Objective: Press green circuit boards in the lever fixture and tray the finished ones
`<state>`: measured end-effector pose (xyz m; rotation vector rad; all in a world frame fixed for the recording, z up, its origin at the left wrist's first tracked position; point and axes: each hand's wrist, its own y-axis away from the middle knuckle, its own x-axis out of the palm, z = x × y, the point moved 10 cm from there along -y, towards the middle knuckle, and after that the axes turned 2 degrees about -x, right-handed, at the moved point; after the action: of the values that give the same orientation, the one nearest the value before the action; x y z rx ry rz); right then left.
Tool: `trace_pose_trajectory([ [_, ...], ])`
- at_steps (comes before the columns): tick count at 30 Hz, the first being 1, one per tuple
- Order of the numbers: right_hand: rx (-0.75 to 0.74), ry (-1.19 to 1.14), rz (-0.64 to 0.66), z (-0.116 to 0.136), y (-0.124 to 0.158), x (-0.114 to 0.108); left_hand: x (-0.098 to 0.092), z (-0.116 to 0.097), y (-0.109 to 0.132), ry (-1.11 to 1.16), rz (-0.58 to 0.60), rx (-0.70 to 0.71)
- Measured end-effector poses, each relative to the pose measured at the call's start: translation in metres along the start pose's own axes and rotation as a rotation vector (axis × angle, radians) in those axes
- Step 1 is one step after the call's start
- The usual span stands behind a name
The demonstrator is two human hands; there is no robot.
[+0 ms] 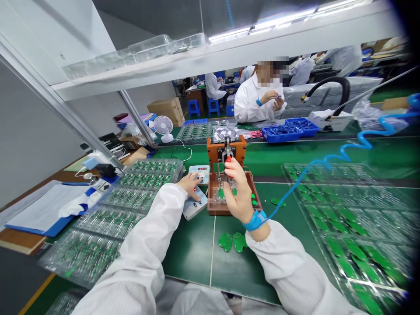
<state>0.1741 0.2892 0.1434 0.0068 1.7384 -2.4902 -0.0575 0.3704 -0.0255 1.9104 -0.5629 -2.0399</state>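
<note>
My right hand (239, 190) is closed around the red-tipped lever (227, 159) of an orange-brown test jig (226, 151), with a green circuit board (222, 192) seated in the jig's clear fixture. A blue wrist strap (255, 220) with a coiled blue cord (344, 153) is on that wrist. My left hand (190, 183) rests with fingers down on a small white meter box (196, 203) beside the jig. Two loose green boards (232, 241) lie on the green mat in front of the jig.
Clear trays of populated boards (131, 199) are stacked at left; clear trays of green boards (348, 218) spread at right. Papers on a blue clipboard (42, 210) lie far left. Blue bins (288, 130) and a small fan (163, 127) stand behind. A person in white (259, 98) works opposite.
</note>
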Motion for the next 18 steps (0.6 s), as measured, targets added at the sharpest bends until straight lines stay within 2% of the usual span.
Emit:
trace_pose_trajectory([
  [6,-0.013,0.034,-0.015,0.000,0.001,0.000,0.008,-0.001,-0.006,-0.020,0.053,-0.015],
  [11,0.001,0.045,-0.020,-0.003,0.003,0.001,0.011,0.001,-0.007,0.045,0.040,0.000],
  [15,0.009,0.058,-0.002,-0.002,0.003,0.001,0.009,0.013,-0.005,0.092,-0.016,0.003],
  [18,0.013,0.065,0.017,-0.001,0.002,0.001,0.013,0.025,-0.001,0.113,0.014,-0.034],
])
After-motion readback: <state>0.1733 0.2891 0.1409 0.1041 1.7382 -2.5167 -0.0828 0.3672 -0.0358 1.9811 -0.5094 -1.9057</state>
